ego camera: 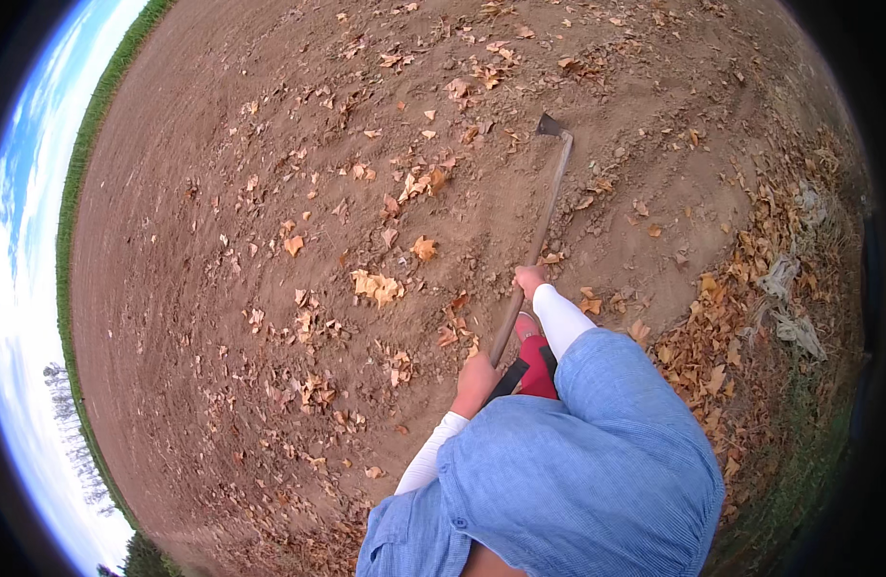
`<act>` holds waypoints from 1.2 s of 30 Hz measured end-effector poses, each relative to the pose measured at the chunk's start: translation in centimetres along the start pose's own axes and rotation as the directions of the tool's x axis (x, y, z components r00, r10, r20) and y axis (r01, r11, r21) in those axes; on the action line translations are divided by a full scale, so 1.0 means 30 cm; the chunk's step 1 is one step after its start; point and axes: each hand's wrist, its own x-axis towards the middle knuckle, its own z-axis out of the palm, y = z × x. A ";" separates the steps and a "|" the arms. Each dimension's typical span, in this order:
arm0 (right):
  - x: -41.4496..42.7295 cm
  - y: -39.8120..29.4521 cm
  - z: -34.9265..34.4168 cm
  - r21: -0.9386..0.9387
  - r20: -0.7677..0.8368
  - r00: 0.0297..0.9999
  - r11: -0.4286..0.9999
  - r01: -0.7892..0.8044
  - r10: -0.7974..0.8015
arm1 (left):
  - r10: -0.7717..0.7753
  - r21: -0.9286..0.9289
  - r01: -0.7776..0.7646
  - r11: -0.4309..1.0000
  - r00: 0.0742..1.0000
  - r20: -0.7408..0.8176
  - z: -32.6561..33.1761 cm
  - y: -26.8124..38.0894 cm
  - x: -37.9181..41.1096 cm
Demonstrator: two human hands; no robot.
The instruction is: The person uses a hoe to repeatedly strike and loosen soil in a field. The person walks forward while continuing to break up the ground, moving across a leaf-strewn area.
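Note:
A hoe with a long wooden handle point(546, 209) stretches away from me over loose brown soil point(471, 209). Its dark metal blade point(549, 125) is at the far end, at or very near the ground; I cannot tell whether the edge is sunk in. My left hand point(477, 382) grips the handle near its close end, by my waist. Farther along the shaft, my right hand point(531, 280) is wrapped around it. Below the handle shows part of my red-trousered leg point(537, 371) and a shoe point(527, 327).
Dry fallen leaves point(376, 286) lie scattered over the soil. On the right, a thicker leaf bank point(709, 360) borders dry grass with crumpled pale plastic sheeting point(800, 332). A green strip of plants point(68, 238) edges the field at far left, with bare trees point(75, 425) beyond.

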 end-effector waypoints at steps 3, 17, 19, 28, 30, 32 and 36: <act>0.002 0.119 0.047 -0.181 -0.070 0.998 0.983 -0.014 0.001 | -0.073 -0.002 0.073 0.997 0.995 0.074 -0.078 -0.012 -0.141; -0.647 0.837 0.494 -0.791 0.612 0.778 -0.122 0.600 -0.142 | -0.159 0.027 0.158 0.987 0.986 0.048 -0.109 -1.039 -0.919; -0.780 0.936 0.565 -0.686 0.719 0.695 -0.194 0.702 -0.028 | -0.190 0.037 0.189 0.981 0.981 0.047 -0.146 -1.149 -1.029; -1.159 1.198 0.911 -0.107 0.576 0.660 0.845 -0.524 0.482 | -0.360 0.411 0.350 0.842 0.931 -0.054 -0.314 -1.483 -1.272; -1.114 1.195 0.902 -0.081 0.637 0.642 0.866 -0.494 0.426 | -0.349 0.409 0.335 0.849 0.936 -0.043 -0.321 -1.474 -1.229; -1.143 1.097 0.851 -0.005 0.481 0.734 0.839 -0.545 0.480 | -0.350 0.363 0.337 0.869 0.936 -0.033 -0.277 -1.497 -1.181; -0.837 1.063 0.809 0.105 0.384 0.848 0.895 -0.433 0.365 | -0.229 0.373 0.216 0.903 0.973 -0.007 -0.262 -1.331 -0.942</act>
